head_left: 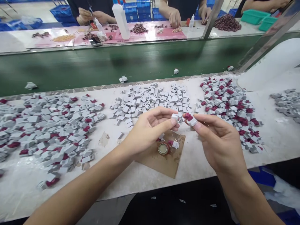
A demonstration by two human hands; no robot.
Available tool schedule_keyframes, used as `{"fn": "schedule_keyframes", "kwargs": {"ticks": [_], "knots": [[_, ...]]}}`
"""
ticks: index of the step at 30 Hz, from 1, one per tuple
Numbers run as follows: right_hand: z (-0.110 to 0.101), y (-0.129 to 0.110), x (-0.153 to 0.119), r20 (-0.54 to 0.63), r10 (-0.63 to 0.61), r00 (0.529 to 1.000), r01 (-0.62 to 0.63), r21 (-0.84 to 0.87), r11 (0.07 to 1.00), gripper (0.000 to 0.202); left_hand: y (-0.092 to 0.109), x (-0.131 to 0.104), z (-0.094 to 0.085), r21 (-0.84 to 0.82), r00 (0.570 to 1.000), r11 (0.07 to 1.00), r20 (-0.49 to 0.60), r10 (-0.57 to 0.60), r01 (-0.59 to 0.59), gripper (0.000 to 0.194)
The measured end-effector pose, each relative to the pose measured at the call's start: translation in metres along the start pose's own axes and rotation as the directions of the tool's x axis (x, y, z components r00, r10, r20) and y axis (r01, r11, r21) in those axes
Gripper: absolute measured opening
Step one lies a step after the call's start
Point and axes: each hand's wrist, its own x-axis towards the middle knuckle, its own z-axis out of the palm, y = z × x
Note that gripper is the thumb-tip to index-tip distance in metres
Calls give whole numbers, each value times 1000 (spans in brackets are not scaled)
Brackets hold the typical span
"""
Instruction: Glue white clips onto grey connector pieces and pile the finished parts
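Observation:
My left hand [152,128] pinches a small pale grey block [174,117] between thumb and fingers. Close to its right, my right hand [215,134] grips a grey and dark red piece [190,119], the red part facing left. The two pieces are near each other with a narrow gap between them. Below the hands lies a brown cardboard sheet [161,165] on the white table, bearing a round bottle-cap-like object [163,148] and a grey and red piece [174,144]. Behind my hands is a pile of plain grey blocks [150,98].
Grey and red pieces form a wide pile [47,128] at left and another [232,106] at right. Darker grey parts [288,103] lie far right, near a white container [269,65]. Beyond runs a green belt [93,68] with scattered pieces; people work behind it.

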Motion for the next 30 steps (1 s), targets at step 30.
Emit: {"fn": "schedule_keyframes", "kwargs": {"ticks": [30], "knots": [[9, -16, 47, 204, 41, 978, 3, -214, 977, 11, 28, 21, -15, 323, 995, 941, 57, 86, -100, 8]]}}
